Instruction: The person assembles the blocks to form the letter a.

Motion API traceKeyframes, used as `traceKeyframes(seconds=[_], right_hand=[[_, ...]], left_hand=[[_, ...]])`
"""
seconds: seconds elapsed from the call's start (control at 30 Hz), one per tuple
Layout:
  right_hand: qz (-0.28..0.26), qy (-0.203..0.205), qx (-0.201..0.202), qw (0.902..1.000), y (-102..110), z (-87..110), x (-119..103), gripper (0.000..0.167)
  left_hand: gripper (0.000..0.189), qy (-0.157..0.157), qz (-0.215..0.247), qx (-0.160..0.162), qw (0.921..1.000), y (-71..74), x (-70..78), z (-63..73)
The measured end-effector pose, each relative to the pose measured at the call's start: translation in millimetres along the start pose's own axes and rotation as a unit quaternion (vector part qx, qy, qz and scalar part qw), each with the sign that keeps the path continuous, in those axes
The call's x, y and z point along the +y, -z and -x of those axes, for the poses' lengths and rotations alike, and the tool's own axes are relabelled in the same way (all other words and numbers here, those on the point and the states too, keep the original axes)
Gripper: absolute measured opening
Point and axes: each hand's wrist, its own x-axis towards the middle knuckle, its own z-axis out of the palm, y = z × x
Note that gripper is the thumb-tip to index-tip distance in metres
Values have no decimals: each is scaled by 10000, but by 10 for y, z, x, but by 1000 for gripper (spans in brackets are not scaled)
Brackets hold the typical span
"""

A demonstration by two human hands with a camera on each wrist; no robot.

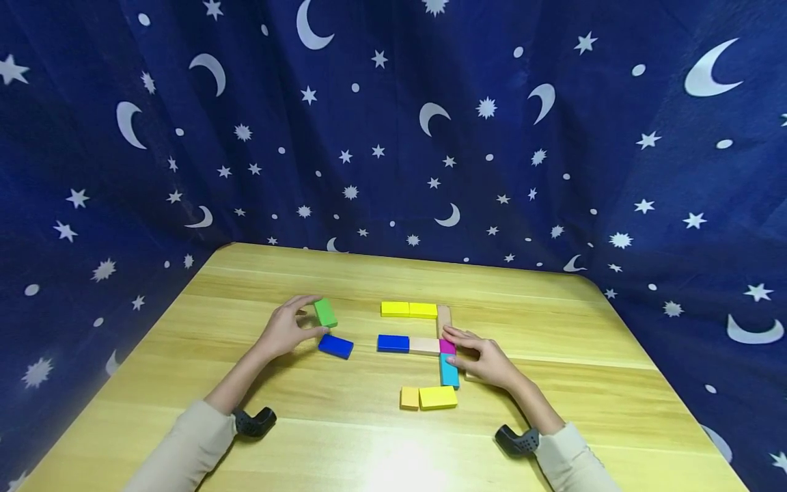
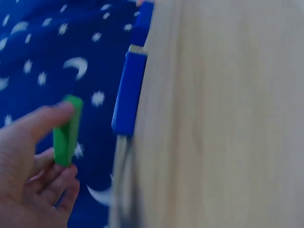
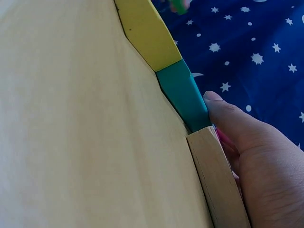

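My left hand (image 1: 289,329) pinches a green block (image 1: 326,312) between thumb and fingers; in the left wrist view the green block (image 2: 68,133) is held upright. A loose blue block (image 1: 335,346) lies just below that hand. My right hand (image 1: 486,357) rests at the block arrangement, its thumb touching the light blue block (image 1: 449,372) and its fingertips by the magenta block (image 1: 447,347). Its other fingers are partly hidden. A plain wooden block (image 3: 218,178) lies beside the right hand, mostly covered by it in the head view.
Two yellow blocks (image 1: 408,309) form the top row, meeting an upright plain block (image 1: 444,318). Another blue block (image 1: 393,343) and a plain block (image 1: 424,346) make the middle row. Below lie an orange block (image 1: 409,398) and a yellow block (image 1: 438,398). A starry curtain (image 1: 393,123) surrounds the wooden table (image 1: 320,437).
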Motion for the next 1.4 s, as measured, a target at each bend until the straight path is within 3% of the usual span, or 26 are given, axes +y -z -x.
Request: traceKeyframes(seconds=[0.13, 0.27, 0.4, 0.6, 0.77, 1.13, 1.4], right_hand=[[-7, -14, 39, 10000, 7, -4, -3, 51], [-18, 12, 42, 10000, 6, -5, 1, 51], [-18, 15, -8, 10000, -8, -1, 7, 52], [-34, -53, 3, 10000, -12, -6, 1, 52], [-11, -46, 14, 10000, -6, -6, 1, 52], [-24, 56, 17, 10000, -12, 0, 1, 52], [-49, 11, -8, 10000, -4, -3, -1, 52]], left_hand=[[65, -411, 282, -311, 9983, -146, 320, 21], [65, -597, 164, -812, 9948, -329, 465, 92], [65, -750, -78, -1193, 9900, -453, 437, 164], [66, -1098, -406, -1538, 9811, -501, 369, 202], [67, -1024, -705, -1722, 9772, -502, 352, 206], [68, -827, -661, -1748, 9789, -484, 296, 203], [66, -991, -916, -1703, 9761, -507, 317, 203]])
